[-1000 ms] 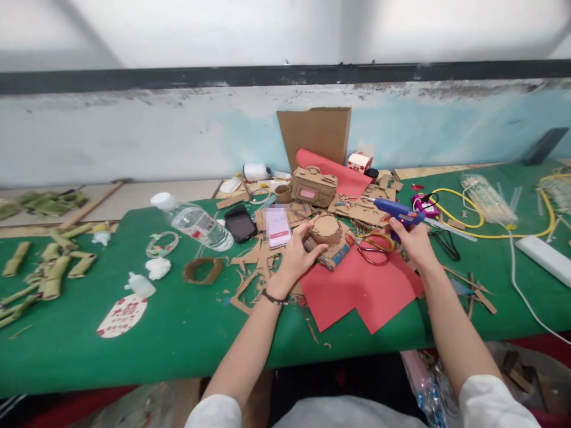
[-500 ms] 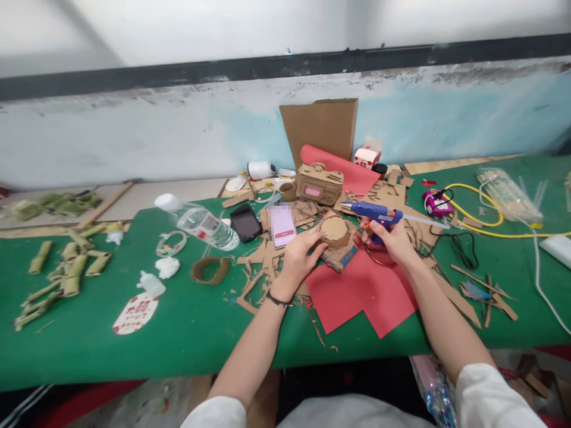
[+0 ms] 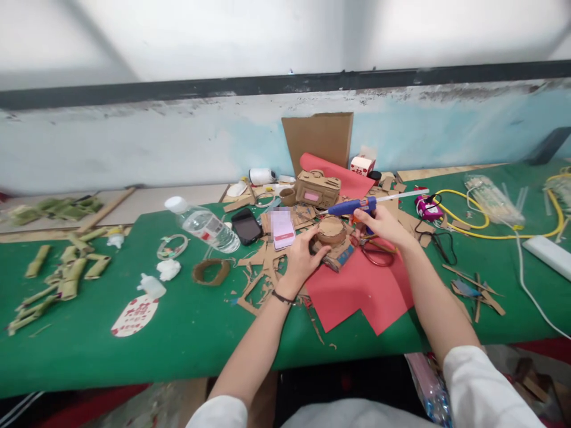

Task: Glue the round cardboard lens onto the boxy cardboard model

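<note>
My left hand (image 3: 305,259) grips the side of a cardboard piece with a round, drum-like disc (image 3: 331,228) on top; its base shows some blue. In my right hand (image 3: 382,226) is a blue hot glue gun (image 3: 350,207), its tip pointing left above the far side of the disc. A clear glue stick juts from its rear. Under the right wrist lie scissors (image 3: 379,254) on red paper (image 3: 357,294). Behind the disc stands a boxy cardboard camera model (image 3: 317,189). A lit phone (image 3: 284,229) rests left of the disc.
A water bottle (image 3: 207,229), a dark phone-like device (image 3: 247,226) and a cardboard ring (image 3: 211,271) are to the left. Cardboard scraps (image 3: 259,285) surround the work. Rolled green pieces (image 3: 71,276) lie far left. Yellow cable (image 3: 482,226) and a white power strip (image 3: 548,255) are right.
The glue gun has moved left over the disc and tilted, its rear end now higher. My left hand still holds the cardboard piece. The whole view has shifted slightly.
</note>
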The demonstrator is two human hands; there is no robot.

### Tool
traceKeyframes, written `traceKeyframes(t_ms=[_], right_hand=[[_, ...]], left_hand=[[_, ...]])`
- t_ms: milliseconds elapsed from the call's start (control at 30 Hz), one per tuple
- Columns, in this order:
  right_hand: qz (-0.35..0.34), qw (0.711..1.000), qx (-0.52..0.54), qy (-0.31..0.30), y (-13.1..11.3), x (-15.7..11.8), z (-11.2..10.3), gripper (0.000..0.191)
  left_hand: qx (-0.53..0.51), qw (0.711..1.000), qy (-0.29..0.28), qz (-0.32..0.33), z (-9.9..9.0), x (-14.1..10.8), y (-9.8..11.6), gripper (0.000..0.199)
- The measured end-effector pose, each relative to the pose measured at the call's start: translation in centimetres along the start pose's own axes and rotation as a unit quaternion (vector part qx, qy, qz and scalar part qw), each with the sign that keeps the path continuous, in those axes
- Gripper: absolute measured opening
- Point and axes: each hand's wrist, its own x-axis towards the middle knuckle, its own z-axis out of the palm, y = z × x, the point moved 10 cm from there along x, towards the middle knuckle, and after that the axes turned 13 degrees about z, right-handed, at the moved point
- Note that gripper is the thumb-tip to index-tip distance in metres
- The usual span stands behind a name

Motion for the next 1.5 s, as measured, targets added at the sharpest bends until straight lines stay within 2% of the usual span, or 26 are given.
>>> traceKeyframes(t_ms=[100,233,400,600,767,833,933,1033,1233,1367,1500], right_hand=[[0.004,1.000,-0.018,-0.021,-0.2,0.3,0.8,0.056],[0.014,0.999,0.020,-0.025,1.4,0.6,1.0,0.058],[0.006,0.999,0.041,-0.011,3.1,0.9,0.5,0.059],[-0.007,1.000,0.020,-0.021,3.1,0.5,0.7,0.056],[-0.012,1.000,-0.001,-0.017,3.2,0.0,0.7,0.054],[-0.019,1.000,-0.023,-0.005,3.1,-0.2,0.6,0.052],[-0.031,0.996,-0.082,0.019,2.8,-0.4,0.5,0.054],[-0.037,0.991,-0.124,0.033,2.5,-0.6,0.5,0.056],[-0.040,0.984,-0.165,0.051,2.1,-1.2,0.1,0.057],[-0.042,0.982,-0.174,0.067,2.1,-1.5,-0.1,0.057],[-0.034,0.981,-0.180,0.067,2.4,-1.7,0.2,0.058]], left_hand=[[0.018,1.000,0.009,-0.001,-0.1,0.1,0.3,0.061],[0.021,0.999,-0.029,0.008,0.3,0.4,0.3,0.049],[0.018,0.999,-0.009,0.039,-0.2,0.6,0.8,0.048],[0.010,0.999,-0.023,0.024,0.1,0.7,1.0,0.042],[0.005,1.000,-0.010,0.024,0.1,0.2,1.1,0.041],[0.003,1.000,0.000,0.002,0.2,-0.2,0.7,0.050],[-0.043,0.996,0.016,-0.072,0.8,-0.6,-0.4,0.080],[-0.068,0.991,-0.001,-0.115,1.7,-0.1,-0.5,0.096],[-0.016,0.995,-0.007,-0.099,1.0,1.5,0.6,0.074],[0.015,0.999,0.000,-0.048,-0.4,2.1,1.1,0.074],[0.030,0.999,-0.016,-0.016,-0.9,2.6,1.5,0.074]])
